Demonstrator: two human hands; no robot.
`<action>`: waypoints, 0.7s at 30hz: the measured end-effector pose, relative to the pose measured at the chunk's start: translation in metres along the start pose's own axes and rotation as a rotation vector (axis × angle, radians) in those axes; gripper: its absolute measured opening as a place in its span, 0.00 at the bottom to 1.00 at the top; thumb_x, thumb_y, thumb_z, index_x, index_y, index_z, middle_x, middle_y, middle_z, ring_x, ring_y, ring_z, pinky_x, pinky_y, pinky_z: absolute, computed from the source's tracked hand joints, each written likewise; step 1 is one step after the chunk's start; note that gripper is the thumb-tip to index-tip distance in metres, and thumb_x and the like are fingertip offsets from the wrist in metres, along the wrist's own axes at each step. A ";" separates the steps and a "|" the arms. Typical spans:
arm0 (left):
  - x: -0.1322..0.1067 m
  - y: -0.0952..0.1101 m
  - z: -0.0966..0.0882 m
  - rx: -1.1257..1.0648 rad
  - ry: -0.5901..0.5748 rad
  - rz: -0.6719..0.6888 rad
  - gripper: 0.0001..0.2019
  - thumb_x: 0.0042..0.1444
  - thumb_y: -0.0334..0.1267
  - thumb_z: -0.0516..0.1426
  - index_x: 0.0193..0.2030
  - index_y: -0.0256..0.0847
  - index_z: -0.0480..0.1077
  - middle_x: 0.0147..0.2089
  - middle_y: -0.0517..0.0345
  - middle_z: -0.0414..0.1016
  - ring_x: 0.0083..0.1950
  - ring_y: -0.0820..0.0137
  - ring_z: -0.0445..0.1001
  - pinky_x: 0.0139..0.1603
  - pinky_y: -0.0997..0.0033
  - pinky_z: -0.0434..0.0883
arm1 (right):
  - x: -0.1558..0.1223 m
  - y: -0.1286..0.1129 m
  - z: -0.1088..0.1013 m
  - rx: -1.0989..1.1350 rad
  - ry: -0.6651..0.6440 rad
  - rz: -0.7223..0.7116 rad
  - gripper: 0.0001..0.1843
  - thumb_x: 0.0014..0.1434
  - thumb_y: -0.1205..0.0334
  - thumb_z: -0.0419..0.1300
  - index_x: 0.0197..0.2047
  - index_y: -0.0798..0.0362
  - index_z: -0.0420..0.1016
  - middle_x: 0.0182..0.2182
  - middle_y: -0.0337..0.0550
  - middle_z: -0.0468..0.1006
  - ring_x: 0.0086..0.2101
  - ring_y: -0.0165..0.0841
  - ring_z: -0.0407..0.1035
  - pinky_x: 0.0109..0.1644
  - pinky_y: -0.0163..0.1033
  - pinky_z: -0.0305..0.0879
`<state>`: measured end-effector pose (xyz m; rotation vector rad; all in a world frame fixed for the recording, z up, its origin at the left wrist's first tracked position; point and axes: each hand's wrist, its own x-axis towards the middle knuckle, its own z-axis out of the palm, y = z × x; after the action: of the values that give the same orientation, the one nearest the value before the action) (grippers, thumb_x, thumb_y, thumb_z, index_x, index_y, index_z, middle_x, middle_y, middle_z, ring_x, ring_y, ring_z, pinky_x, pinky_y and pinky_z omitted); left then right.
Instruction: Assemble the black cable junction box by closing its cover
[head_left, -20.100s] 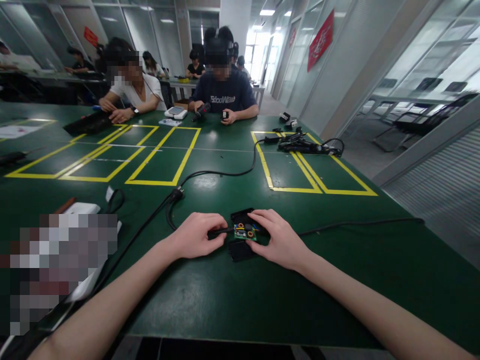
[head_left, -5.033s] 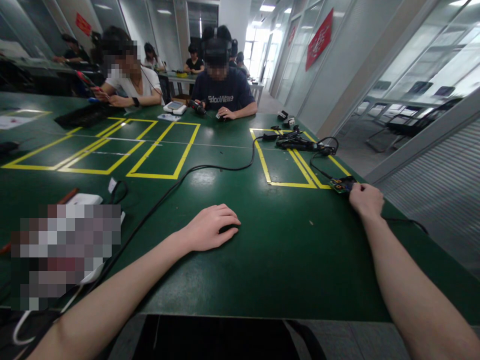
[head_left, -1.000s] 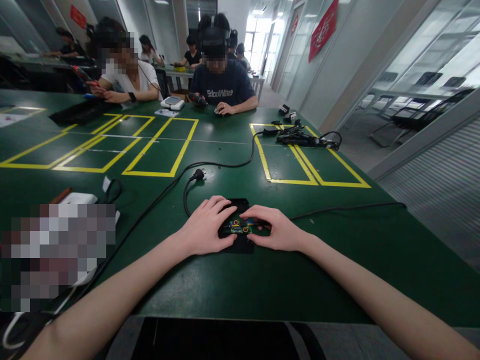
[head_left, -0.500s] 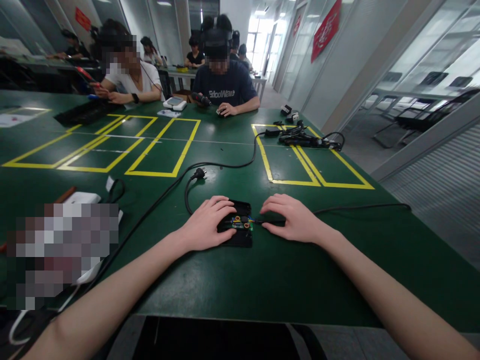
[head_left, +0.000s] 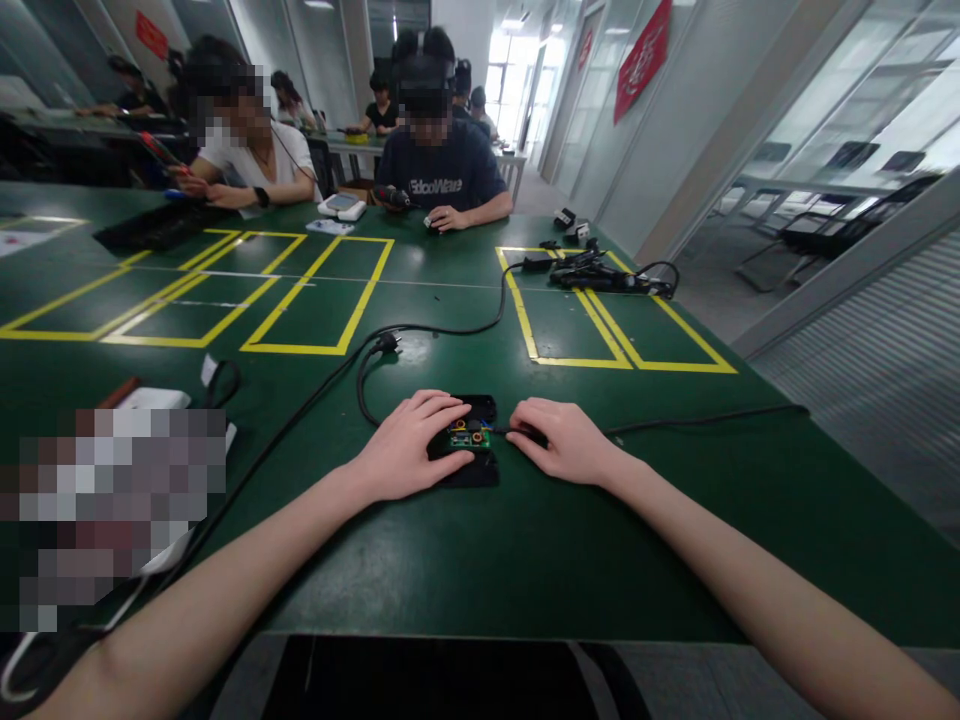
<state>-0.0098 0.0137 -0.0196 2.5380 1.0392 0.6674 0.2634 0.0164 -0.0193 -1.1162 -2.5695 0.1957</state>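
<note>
An opened black plastic case (head_left: 480, 472) lies flat on the table, with a small green circuit board (head_left: 480, 438) bearing copper-ringed coils across its middle. My left hand (head_left: 401, 450) spans it from the left, fingers on the far half and thumb on the near half, holding it down. Its palm hides the left end. Just right of the board, my right hand (head_left: 562, 440) pinches a black cable (head_left: 705, 418) close to where thin wires join the board. At the cable from the left side sits a black plug (head_left: 386, 343).
Yellow tape (head_left: 581, 362) marks rectangles on the green table (head_left: 420, 570). A bundle of black cables (head_left: 592, 270) lies at the far right. A long black cord (head_left: 300, 415) runs along my left, beside a blurred-out white item (head_left: 154, 400). Two people work across the table.
My right hand has moved slightly left and its fingers have closed around the cable near the board. My left hand stays on the case. The view has shifted a little.
</note>
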 end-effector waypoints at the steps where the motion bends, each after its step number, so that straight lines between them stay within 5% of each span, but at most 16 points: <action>1: 0.000 -0.001 -0.002 -0.009 0.025 -0.005 0.20 0.65 0.43 0.61 0.62 0.42 0.71 0.63 0.46 0.74 0.66 0.56 0.68 0.68 0.47 0.69 | 0.000 0.001 0.001 0.002 0.003 0.001 0.06 0.68 0.63 0.57 0.37 0.51 0.70 0.32 0.43 0.76 0.32 0.35 0.69 0.36 0.38 0.61; 5: -0.002 -0.009 -0.010 0.010 0.030 -0.042 0.13 0.62 0.37 0.57 0.54 0.42 0.73 0.56 0.50 0.75 0.56 0.59 0.75 0.58 0.55 0.76 | 0.001 0.003 0.003 0.026 0.014 -0.018 0.07 0.68 0.62 0.57 0.37 0.51 0.69 0.32 0.44 0.76 0.33 0.36 0.69 0.37 0.39 0.63; 10: -0.003 -0.018 -0.016 0.022 -0.063 -0.064 0.15 0.64 0.37 0.55 0.57 0.43 0.73 0.46 0.55 0.75 0.43 0.66 0.76 0.45 0.65 0.76 | 0.001 0.002 0.004 0.089 0.035 0.015 0.06 0.69 0.62 0.55 0.43 0.52 0.72 0.33 0.43 0.78 0.31 0.34 0.71 0.36 0.38 0.64; 15: -0.001 -0.020 -0.017 0.065 -0.101 -0.060 0.15 0.65 0.38 0.55 0.57 0.43 0.73 0.41 0.57 0.74 0.40 0.66 0.75 0.41 0.68 0.73 | 0.000 -0.004 0.006 0.089 0.051 0.070 0.23 0.66 0.53 0.60 0.61 0.54 0.73 0.39 0.47 0.82 0.36 0.38 0.77 0.40 0.41 0.70; 21: 0.000 -0.020 -0.021 0.113 -0.130 -0.050 0.16 0.66 0.39 0.56 0.58 0.42 0.73 0.40 0.57 0.74 0.40 0.66 0.76 0.42 0.68 0.72 | 0.000 -0.008 0.009 0.018 -0.005 0.093 0.39 0.60 0.41 0.66 0.67 0.55 0.70 0.50 0.55 0.83 0.46 0.47 0.80 0.47 0.48 0.75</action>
<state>-0.0326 0.0299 -0.0113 2.6013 1.1197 0.4348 0.2545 0.0108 -0.0252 -1.2312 -2.5169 0.2442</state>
